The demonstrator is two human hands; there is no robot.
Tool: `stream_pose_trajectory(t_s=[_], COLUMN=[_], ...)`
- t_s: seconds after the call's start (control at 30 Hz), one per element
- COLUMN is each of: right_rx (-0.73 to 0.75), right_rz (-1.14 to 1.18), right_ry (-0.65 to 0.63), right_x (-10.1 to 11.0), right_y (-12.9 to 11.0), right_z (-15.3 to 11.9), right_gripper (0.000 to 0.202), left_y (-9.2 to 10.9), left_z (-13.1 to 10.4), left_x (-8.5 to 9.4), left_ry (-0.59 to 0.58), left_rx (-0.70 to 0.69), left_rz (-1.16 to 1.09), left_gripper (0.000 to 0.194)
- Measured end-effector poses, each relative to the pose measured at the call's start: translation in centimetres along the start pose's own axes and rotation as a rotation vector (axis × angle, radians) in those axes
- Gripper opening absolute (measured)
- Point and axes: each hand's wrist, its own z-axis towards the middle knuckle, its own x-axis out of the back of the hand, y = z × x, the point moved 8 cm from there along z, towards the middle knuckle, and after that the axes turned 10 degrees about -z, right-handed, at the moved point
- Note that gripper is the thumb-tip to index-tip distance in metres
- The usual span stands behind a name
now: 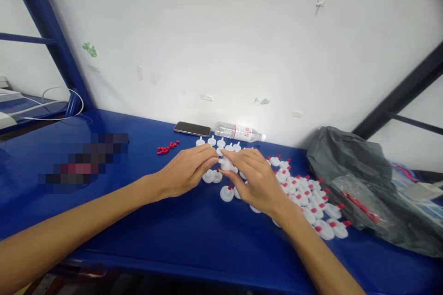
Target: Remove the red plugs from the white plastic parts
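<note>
My right hand (259,177) is closed around a white nozzle cap (226,164), a round cap with a thin spout. The spout points left toward the fingertips of my left hand (188,169), whose thumb and fingers are pinched together. Whatever may be between those left fingers is hidden. Just below the hands lies a white nozzle cap with a red tip (227,193). Behind the hands stand several white nozzle caps without red tips (212,141). Several small red tips (167,148) lie loose, left of these caps.
To the right, many red-tipped white caps (313,209) are spread beside a dark plastic bag (349,161). A clear packet (360,200) with red pieces lies on the bag. A phone (192,129) and a water bottle (238,132) lie along the wall on the blue table (180,244).
</note>
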Motion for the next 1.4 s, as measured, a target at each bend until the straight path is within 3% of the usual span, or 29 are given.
stream_pose_trajectory(t_s=[0.2, 0.5, 0.67, 0.8, 0.9, 1.0, 1.17, 1.4], right_rx=[0.063, 0.080, 0.001, -0.124, -0.159, -0.135, -0.160, -0.160], right_rz=[-0.031, -0.046, 0.002, 0.033, 0.055, 0.071, 0.053, -0.004], right_ry=[0.049, 0.112, 0.096, -0.046, -0.209, -0.316, -0.363, -0.341], right_x=[0.0, 0.0, 0.1, -0.6, -1.8, -2.8, -3.6, -3.2], right_y=[-0.9, -1.6, -1.1, 0.0, 0.6, 0.7, 1.3, 1.7], right_z=[-0.1, 0.0, 0.6, 0.8, 0.3, -0.3, -0.7, -0.6], right_gripper=[0.039, 0.041, 0.042, 0.052, 0.035, 0.024, 0.021, 0.015], left_y=[0.6, 0.6, 1.3, 1.2, 0.1, -1.7, -3.4, -3.1], left_z=[-0.1, -0.6, 0.0, 0.5, 0.4, 0.4, 0.3, -0.2], left_x=[-0.2, -0.2, 0.9, 2.6, 4.2, 4.3, 1.7, 0.1], left_ry=[0.004, 0.101, 0.140, 0.196, 0.234, 0.113, -0.242, -0.363], left_rx=[0.011, 0.017, -0.040, -0.078, -0.076, -0.047, 0.052, 0.139], left_rz=[-0.049, -0.009, 0.116, 0.261, 0.393, 0.456, 0.440, 0.374], left_gripper=[0.033, 0.031, 0.030, 0.027, 0.027, 0.029, 0.032, 0.032])
